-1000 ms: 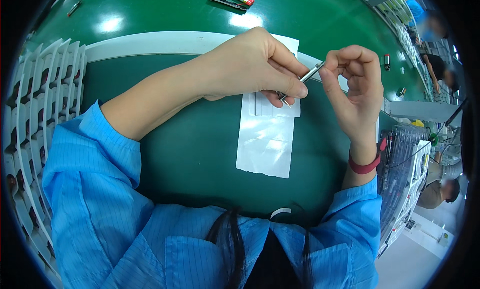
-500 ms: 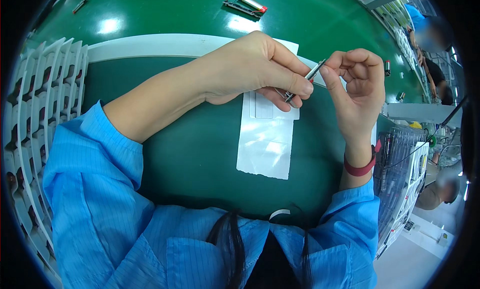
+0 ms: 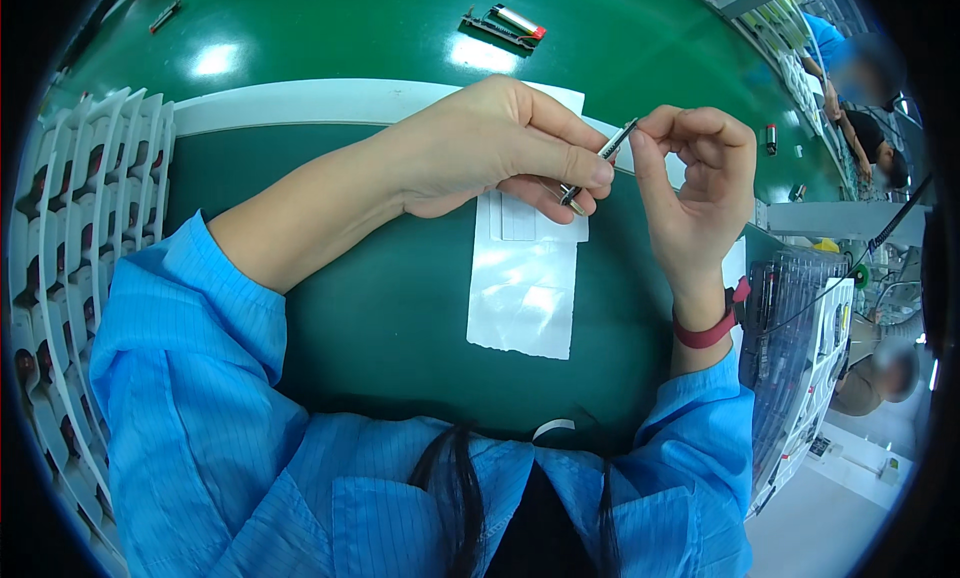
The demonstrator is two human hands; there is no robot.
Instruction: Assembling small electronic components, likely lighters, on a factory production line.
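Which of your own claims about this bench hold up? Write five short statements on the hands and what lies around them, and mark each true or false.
1. Both hands pinch one thin metal rod between them. True: the left hand holds its lower end, the right hand its upper end.
2. The rod lies flat on the mat. False: it is held in the air, tilted.
3. A white sheet lies on the green mat under the hands. True.
4. The left wrist wears a red band. False: the red band is on the right wrist.
5. The white slotted rack stands at the person's right. False: it is at the left.
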